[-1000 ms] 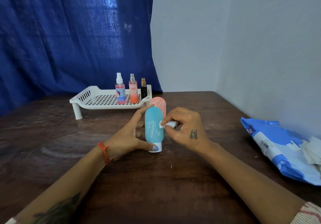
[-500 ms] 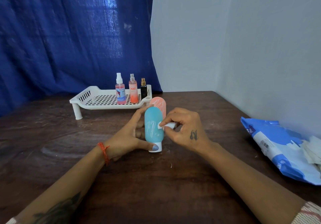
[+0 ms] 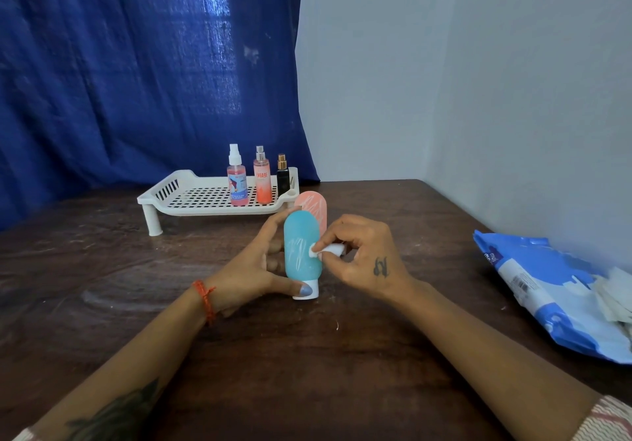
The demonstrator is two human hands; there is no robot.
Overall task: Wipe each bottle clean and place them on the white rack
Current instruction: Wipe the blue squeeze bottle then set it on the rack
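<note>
Two bottles are not yet on the rack: a teal tube bottle (image 3: 301, 245) standing on its white cap at the middle of the table (image 3: 102, 269), and a pink tube bottle (image 3: 313, 208) just behind it, on the far side, partly hidden. The teal one looks like soft, squeezable plastic, light and smooth, so it will probably dent under a hard squeeze and may slip if wet; standing on a narrow cap it could tip easily, and the safest hold seems to be around the wide body with a finger steadying the cap. That is roughly how the left hand (image 3: 253, 269) has it: fingers curled round the far left side of the body, thumb stretched across the near side to the cap, forearm lying low over the table. The right hand (image 3: 359, 252) comes in from the right, its thumb and fingertips pinching a small white wipe (image 3: 326, 248) and pressing it against the bottle's right side, wrist raised slightly. White streaks show on the teal front, so wiping looks unfinished. Farther back and to the left, the white rack (image 3: 178, 187) already holds three upright spray bottles (image 3: 263, 184) along its right end. A blue wipes pack (image 3: 547, 290) lies at the right edge, well apart.
</note>
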